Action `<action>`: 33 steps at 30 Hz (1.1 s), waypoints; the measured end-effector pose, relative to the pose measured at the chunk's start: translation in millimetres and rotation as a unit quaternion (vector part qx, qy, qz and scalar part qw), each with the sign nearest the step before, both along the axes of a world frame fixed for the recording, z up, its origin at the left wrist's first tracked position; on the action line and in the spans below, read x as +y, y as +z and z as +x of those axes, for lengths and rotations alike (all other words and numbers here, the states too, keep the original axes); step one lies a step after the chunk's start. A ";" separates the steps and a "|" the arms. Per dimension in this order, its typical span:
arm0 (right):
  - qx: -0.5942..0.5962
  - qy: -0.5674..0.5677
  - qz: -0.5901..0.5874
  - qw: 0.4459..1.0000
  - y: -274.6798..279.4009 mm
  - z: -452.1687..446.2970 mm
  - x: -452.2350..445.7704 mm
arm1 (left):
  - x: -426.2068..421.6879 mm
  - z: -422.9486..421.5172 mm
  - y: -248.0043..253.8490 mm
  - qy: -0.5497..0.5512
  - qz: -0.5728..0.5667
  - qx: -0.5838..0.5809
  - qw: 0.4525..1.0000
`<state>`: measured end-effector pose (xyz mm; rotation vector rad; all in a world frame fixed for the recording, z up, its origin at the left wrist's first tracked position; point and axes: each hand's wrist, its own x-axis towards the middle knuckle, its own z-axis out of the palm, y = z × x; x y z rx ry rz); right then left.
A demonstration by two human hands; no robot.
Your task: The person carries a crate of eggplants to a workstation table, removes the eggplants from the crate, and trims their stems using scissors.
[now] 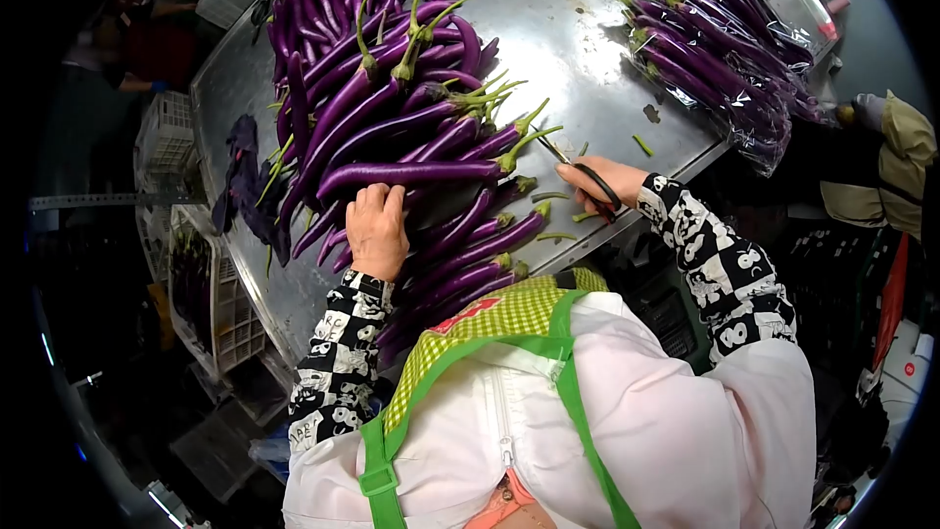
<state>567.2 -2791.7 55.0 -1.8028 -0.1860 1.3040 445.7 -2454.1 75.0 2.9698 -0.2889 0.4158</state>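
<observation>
Head view: a long eggplant (pixel 421 174) is seen atop the near part of the pile (pixel 343 69).
Eggplant axis: laid left to right, its stem (pixel 534 143) pointed toward the right-hand side, just beside the scissor tips.
Left hand (pixel 378 232): fingers bent against the eggplant's near edge; how firmly it is gripped cannot be told.
Right hand (pixel 612 181): closed around the scissors (pixel 594 176), nearer the stem.
Lettering: "ARC" seemingly printed on the left sleeve (pixel 338 362); the apron's red patch (pixel 466 314) cannot be read.

Glossy purple eggplant (pixel 416 173), lying crosswise; black-handled scissors (pixel 593 176) near green stem (pixel 508 162).
</observation>
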 end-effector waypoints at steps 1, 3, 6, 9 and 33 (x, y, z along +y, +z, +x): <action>-0.018 0.006 -0.007 1.000 0.6 -0.6 0.0 | -0.2 -0.5 0.0 0.001 0.001 0.002 1.000; -0.023 0.028 -0.029 0.999 4.9 0.1 -2.2 | 0.0 -3.9 -2.3 0.015 -0.014 0.018 1.000; -0.090 0.036 -0.028 0.995 35.0 -7.3 -0.6 | -3.4 -6.6 -1.1 0.014 -0.013 0.014 1.000; -0.072 0.023 -0.012 0.997 20.6 -2.4 0.2 | -3.4 -10.7 -3.1 0.015 -0.012 0.012 1.000; -0.315 0.094 -0.164 0.930 25.5 -108.4 4.7 | -9.7 -56.2 -13.9 0.051 -0.083 0.065 0.993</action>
